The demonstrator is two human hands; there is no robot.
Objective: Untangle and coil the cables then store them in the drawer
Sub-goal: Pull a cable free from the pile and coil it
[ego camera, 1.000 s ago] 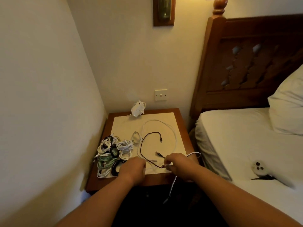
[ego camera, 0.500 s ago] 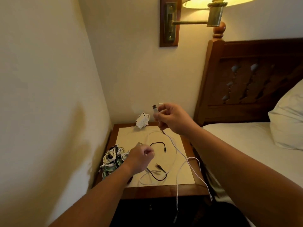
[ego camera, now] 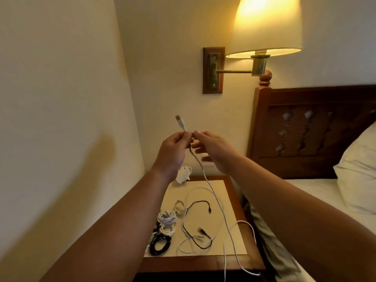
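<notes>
Roughly midway, I judge: several coiled cables [ego camera: 165,220] sit at the nightstand's [ego camera: 203,261] left edge, while a black cable [ego camera: 195,237] lies loose. The left hand [ego camera: 175,147] pinches the white cable [ego camera: 211,188] below its plug, raised above the nightstand; the right hand [ego camera: 213,147] sits alongside, grip unclear. No drawer shows.

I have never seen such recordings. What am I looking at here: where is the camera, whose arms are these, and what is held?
There is no machine here. A person wears a camera on the head, so you look down along their own arms. The left hand pinches a white cable just below its plug. The right hand reaches to it, but its grip is unclear. The cable hangs down over a bedside table. On the table lie coiled cables, a loose black cable and a white charger.
</notes>
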